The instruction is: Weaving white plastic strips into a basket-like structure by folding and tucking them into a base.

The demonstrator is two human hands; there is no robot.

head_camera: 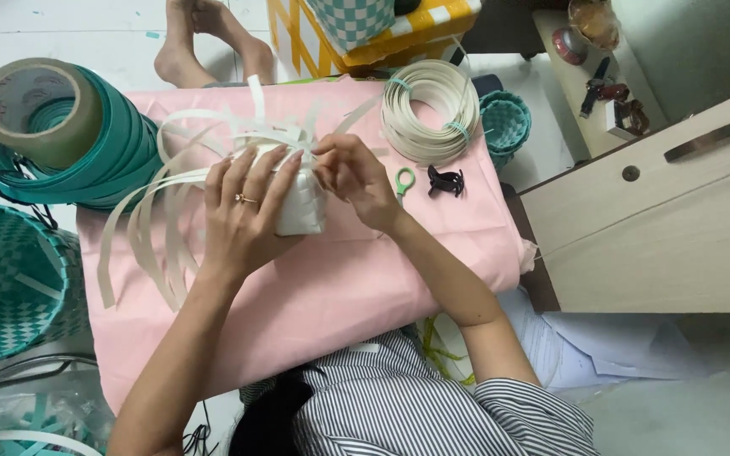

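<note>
White tiled floor (86, 25), seen from above; low table under pink cloth (365, 279) at centre.

- Woven piece (302, 207), white, small, boxy: centre of cloth, between both hands. Loose white strips (154, 236) fanning left and far from it, some curling over the cloth's left edge.
- Left hand (242, 211): laid over the piece's left and top faces, fingers spread and curved round it, ring on one finger. Grip closed on the piece.
- Right hand (352, 177): at the piece's far right corner, fingertips pinched together on a strip end there. Grip closed, fine pinch.
- Coil of white strip (428, 110), tied with teal bands: far right on cloth.
- Scissors (404, 181), green handles: just right of right hand, mostly hidden by it.
- Black claw clip (446, 181): just right of scissors.
- Tape roll (35, 105), brown, atop teal strip coil (120, 156): far left, at cloth's edge.
- Teal-and-white checked basket (10, 283): left, on floor.
- Small teal basket (504, 122): right of white coil, off the cloth.
- Yellow-and-white woven box (373, 42): far centre.
- Bare feet (204, 38) of another person: far, beyond cloth.
- Wooden cabinet (661, 228) with metal handle: right.
- Striped shirt (433, 405): near edge.
</note>
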